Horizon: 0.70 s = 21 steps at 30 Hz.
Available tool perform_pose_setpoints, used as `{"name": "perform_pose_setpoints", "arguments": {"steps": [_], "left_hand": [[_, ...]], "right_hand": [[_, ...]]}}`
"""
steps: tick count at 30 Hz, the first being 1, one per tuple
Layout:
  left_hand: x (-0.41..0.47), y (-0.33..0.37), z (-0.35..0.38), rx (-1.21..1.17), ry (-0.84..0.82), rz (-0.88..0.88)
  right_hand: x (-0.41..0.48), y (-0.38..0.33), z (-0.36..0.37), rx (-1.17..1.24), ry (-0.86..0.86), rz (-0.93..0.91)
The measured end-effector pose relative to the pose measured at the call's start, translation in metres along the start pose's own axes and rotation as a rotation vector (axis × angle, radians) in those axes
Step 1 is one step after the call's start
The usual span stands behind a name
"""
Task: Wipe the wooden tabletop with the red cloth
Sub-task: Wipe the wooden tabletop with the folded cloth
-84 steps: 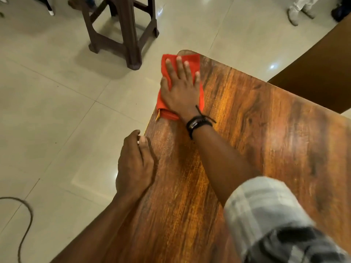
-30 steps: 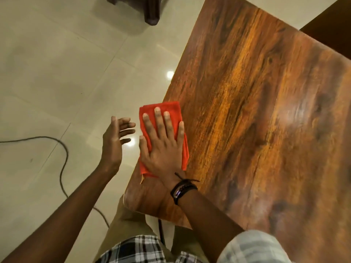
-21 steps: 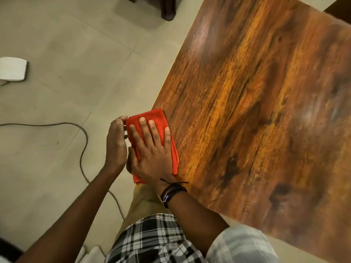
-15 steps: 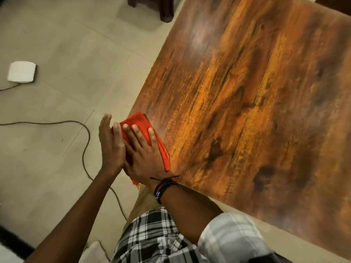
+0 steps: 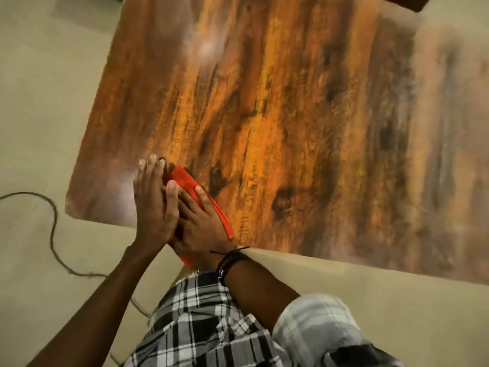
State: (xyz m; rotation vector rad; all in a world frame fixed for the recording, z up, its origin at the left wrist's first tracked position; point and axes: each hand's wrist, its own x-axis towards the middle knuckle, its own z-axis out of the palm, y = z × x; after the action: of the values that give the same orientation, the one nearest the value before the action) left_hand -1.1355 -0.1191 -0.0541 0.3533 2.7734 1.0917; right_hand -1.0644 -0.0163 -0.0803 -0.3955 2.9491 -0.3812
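The wooden tabletop fills the upper middle of the head view, glossy brown and orange. The red cloth is folded between my two hands above the table's near edge. My right hand, with dark wristbands, holds the cloth from the right side with its fingers pressed along it. My left hand lies flat against the cloth's left side, palm facing the right hand. Most of the cloth is hidden between the palms; a red strip shows along the right and below the wrist.
Pale floor tiles lie left of and below the table. A dark cable loops across the floor at the left. My checked shirt fills the bottom. A dark piece of furniture shows at the top right.
My right hand drew the cloth from the far corner back along the left edge to the near edge. My left hand came in and closed against it; the cloth rose off the table between both palms.
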Motion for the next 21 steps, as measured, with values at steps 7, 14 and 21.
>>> {"name": "perform_pose_setpoints", "arguments": {"steps": [7,14,21], "left_hand": [[0.008,0.058,0.060,-0.087,-0.207,0.170],[-0.002,0.154,0.147,-0.144,-0.388,0.323],[-0.035,0.256,0.248,-0.113,-0.349,0.389]], "right_hand": [[-0.061,0.057,-0.015,0.060,0.066,0.270],[-0.152,0.142,-0.027,0.125,0.185,0.494],[-0.242,0.258,-0.045,0.140,0.304,0.599]]}}
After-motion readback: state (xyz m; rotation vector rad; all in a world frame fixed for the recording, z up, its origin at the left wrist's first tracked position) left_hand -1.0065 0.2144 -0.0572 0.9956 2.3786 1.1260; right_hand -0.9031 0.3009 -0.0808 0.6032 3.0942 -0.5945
